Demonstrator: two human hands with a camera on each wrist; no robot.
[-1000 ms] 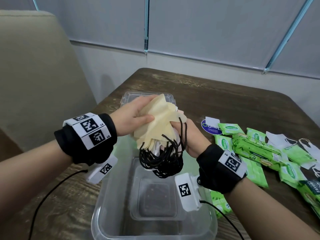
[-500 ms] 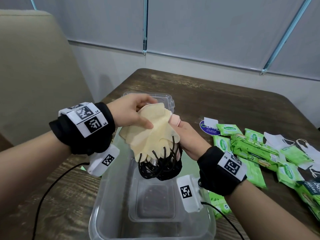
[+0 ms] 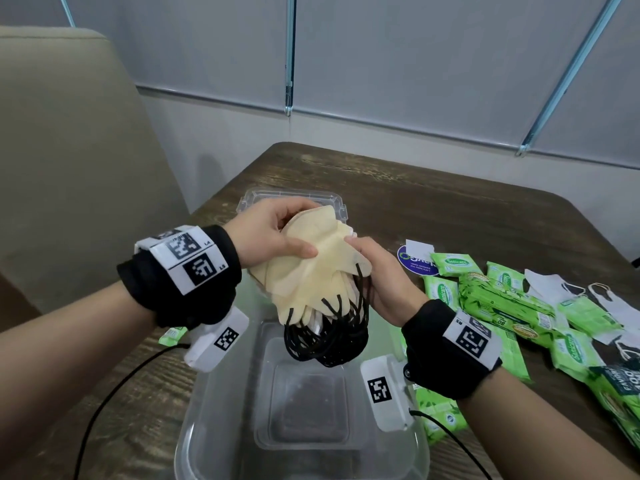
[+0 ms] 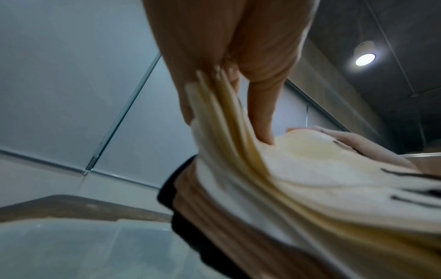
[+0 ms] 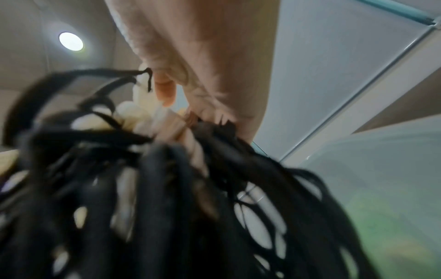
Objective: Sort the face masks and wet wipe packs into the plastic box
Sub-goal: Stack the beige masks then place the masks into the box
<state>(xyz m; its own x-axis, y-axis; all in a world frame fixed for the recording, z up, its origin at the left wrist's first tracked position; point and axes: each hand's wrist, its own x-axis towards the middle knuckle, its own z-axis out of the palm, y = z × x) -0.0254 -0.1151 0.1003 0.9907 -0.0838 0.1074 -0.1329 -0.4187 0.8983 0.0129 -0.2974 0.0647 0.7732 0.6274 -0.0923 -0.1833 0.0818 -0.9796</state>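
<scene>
A stack of cream and white face masks (image 3: 313, 275) hangs between both hands above the clear plastic box (image 3: 221, 396). Their black ear loops (image 3: 325, 337) dangle into the box mouth. My left hand (image 3: 277, 233) grips the stack's upper left edge, thumb pressed on the front mask (image 4: 310, 156). My right hand (image 3: 377, 271) pinches the stack's right side by the loops (image 5: 167, 188). Green wet wipe packs (image 3: 498, 303) lie on the table to the right. The box's inside holds nothing that I can see.
The box's clear lid (image 3: 294, 199) lies behind it on the dark wooden table (image 3: 450, 209). More masks (image 3: 550, 285) lie among the packs at right, with a blue round sticker (image 3: 414, 263). One small green pack (image 3: 171, 334) sits left of the box. A beige chair (image 3: 69, 150) stands left.
Both hands have lowered and tilted the mask stack, spreading it a little, and the loops now hang closer to the box. The right hand has shifted its pinch along the stack's right edge.
</scene>
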